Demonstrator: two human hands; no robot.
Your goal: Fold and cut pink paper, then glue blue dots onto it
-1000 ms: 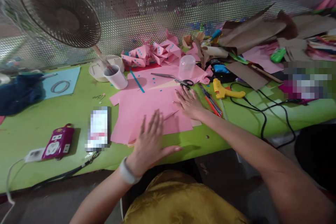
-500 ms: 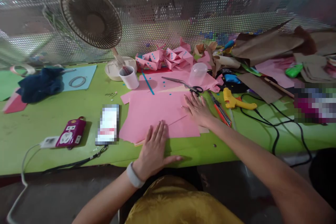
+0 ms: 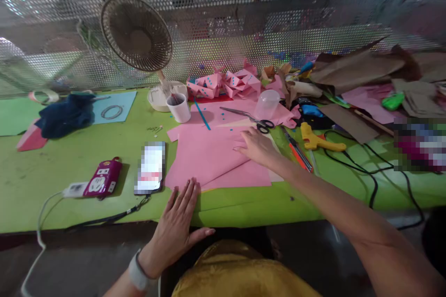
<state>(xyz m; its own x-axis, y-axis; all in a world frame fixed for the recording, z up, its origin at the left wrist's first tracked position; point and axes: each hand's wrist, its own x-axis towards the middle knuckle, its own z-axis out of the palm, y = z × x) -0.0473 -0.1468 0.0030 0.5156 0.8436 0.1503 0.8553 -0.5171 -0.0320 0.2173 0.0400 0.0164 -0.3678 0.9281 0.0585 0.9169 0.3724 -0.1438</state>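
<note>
Large pink sheets of paper (image 3: 209,148) lie overlapping on the green table (image 3: 132,213). Near their lower left corner my left hand (image 3: 177,216) rests flat, fingertips on the paper edge and thumb apart. My right hand (image 3: 258,147) is on the right part of the paper, its fingers curled at the upper sheet; a slanting edge runs below it. Whether it pinches the sheet is hard to see. Black-handled scissors (image 3: 249,118) lie just beyond that hand. A blue strip (image 3: 202,113) lies on the paper farther back.
Left of the paper are a phone (image 3: 151,167) and a purple power adapter (image 3: 103,177). Behind stand a white cup (image 3: 179,107), a fan (image 3: 137,35) and a clear plastic cup (image 3: 267,103). A cutter (image 3: 298,149) and yellow glue gun (image 3: 322,141) lie right.
My left hand has slid left and nearer to me along the paper edge. My right hand's fingers have drawn in from a spread pose. The slanting paper edge now reaches farther left.
</note>
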